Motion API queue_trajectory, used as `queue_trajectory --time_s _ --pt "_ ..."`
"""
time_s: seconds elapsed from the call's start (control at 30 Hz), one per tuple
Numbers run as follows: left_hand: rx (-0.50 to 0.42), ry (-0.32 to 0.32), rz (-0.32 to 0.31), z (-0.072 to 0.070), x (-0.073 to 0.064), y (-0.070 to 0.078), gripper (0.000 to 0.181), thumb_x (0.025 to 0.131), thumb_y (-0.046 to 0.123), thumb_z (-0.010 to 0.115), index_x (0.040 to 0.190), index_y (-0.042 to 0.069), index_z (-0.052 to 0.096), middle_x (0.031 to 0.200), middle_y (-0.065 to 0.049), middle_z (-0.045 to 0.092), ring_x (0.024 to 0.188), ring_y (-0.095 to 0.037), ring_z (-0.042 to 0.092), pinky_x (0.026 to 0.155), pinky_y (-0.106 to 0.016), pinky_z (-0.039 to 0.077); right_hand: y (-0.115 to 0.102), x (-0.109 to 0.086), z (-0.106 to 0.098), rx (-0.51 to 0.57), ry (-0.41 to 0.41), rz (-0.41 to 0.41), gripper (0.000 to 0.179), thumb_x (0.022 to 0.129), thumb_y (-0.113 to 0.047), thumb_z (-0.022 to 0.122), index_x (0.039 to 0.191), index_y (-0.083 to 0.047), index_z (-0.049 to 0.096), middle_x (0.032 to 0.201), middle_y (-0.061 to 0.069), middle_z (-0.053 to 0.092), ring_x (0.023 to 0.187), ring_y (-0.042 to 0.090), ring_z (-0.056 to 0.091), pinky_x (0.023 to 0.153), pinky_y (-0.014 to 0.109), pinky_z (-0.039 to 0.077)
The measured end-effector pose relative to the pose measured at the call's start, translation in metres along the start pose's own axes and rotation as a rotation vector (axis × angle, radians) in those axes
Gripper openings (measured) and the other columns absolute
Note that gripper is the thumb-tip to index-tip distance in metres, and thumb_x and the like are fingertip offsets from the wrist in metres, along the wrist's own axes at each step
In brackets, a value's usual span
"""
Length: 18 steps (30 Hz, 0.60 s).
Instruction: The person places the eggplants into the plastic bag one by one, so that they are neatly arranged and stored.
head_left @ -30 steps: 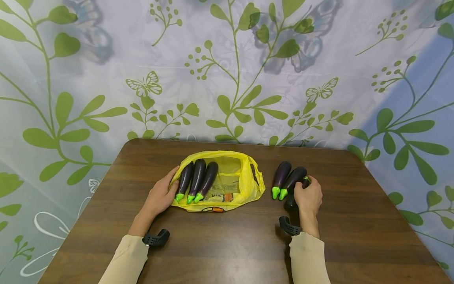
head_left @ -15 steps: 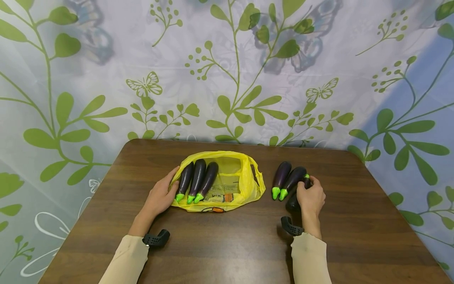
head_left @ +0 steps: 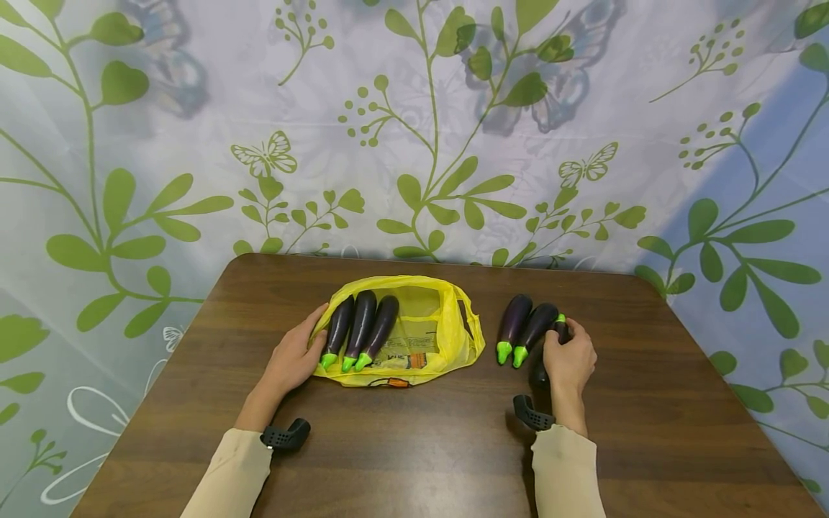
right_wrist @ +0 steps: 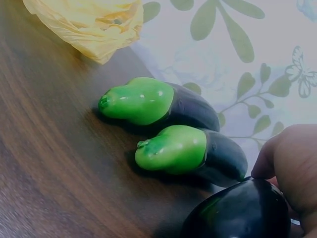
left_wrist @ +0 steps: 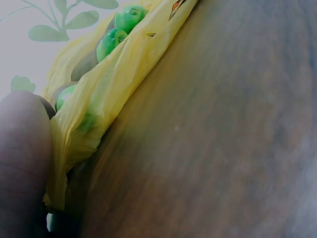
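Note:
A yellow plastic bag (head_left: pixel 453 345) lies with its mouth open, and three dark eggplants (head_left: pixel 361 327) rest side by side in its left part. My left hand (head_left: pixel 294 356) holds the bag's left edge, thumb and fingers on either side of it; part of that grip is hidden. In the left wrist view, green stem ends (left_wrist: pixel 111 43) show above the bag's wall. To the right, my right hand (head_left: pixel 568 357) grips an eggplant (right_wrist: pixel 242 210), its green tip pointing away and its middle covered by the hand. Two eggplants (head_left: pixel 515 316) (head_left: pixel 539 324) lie just left of that hand.
Everything is on a brown wooden table (head_left: pixel 414 446). Behind its far edge hangs a pale curtain (head_left: pixel 388 180) with green leaves and butterflies. Dark wrist mounts (head_left: pixel 285 435) sit on both wrists.
My right hand has shifted slightly right, and its eggplant has turned to lie more lengthwise away from me. The neighbouring eggplant moved a little. My left hand and the bag stayed put.

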<state>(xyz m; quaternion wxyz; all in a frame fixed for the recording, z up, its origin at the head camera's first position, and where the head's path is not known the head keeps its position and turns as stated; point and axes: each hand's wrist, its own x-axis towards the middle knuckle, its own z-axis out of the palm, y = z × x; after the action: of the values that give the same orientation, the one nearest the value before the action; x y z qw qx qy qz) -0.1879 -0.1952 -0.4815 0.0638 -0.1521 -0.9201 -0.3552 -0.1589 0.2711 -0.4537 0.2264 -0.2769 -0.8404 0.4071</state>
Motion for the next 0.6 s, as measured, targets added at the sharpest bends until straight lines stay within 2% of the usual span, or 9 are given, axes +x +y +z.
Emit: queue_trajectory --time_s 0.6 --pt "0.003 0.001 -0.014 0.001 0.0006 -0.0002 0.055 0.11 0.023 0.044 0.163 0.014 0.033 0.157 -0.02 0.047 0.14 -0.045 0.048 0.109 -0.066 0.04 -0.0029 -0.0017 0.0011 0.037 0.024 -0.029 0.047 0.099 -0.018 0.054 0.142 -0.002 0.06 0.139 0.027 0.061 0.127 0.049 0.055 0.108 0.065 0.037"
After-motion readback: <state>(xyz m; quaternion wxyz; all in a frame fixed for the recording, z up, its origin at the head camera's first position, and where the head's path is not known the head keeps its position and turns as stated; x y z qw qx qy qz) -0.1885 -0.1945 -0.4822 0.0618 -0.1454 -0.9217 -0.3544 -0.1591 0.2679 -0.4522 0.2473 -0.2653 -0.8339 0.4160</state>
